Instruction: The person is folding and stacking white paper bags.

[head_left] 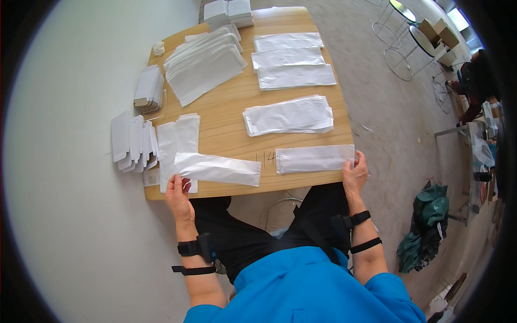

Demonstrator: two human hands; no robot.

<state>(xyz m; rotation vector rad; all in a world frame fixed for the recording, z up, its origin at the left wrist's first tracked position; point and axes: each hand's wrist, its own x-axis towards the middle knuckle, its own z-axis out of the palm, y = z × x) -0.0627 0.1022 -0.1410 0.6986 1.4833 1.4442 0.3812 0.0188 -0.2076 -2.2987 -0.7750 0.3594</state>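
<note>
My left hand (179, 195) pinches the left corner of a long, flat white sleeve (219, 169), which looks like paper. Its left part overlaps larger white sheets (177, 137) lying at the table's near left corner. At the near right edge my right hand (355, 175) has its fingers closed on the right end of a second white sleeve (312, 160), which lies flat on the wooden table (226, 116). Dark handwritten marks show on the wood between the two sleeves.
Farther back lie a white sleeve pile (291, 116), more sleeves (293, 62) and fanned white sheets (207, 64). White folded boxes (134, 142) line the left edge by the wall. A dark green bag (431, 210) lies on the floor; a person (474, 89) is at far right.
</note>
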